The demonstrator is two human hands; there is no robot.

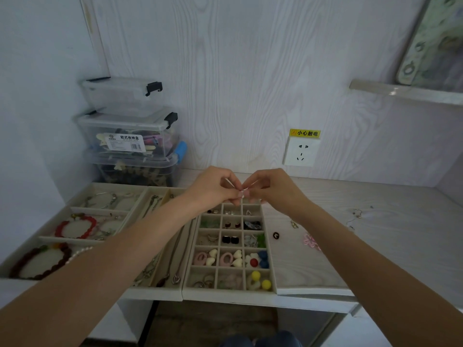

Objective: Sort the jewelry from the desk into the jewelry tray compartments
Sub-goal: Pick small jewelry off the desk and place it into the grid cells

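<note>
Your left hand point(215, 187) and right hand point(269, 187) meet above the far end of the grid tray point(231, 293), fingers curled, both pinching one tiny pale piece point(243, 194) between the fingertips; what it is is too small to tell. The tray's small cells hold earrings. Left of it sit a tray of necklaces point(160, 288) and a tray of bracelets point(75, 209). On the table point(375, 221), right of the grid tray, lie a black stud point(276, 235), a pink flower point(310, 241) and some fine chains point(357, 215).
</note>
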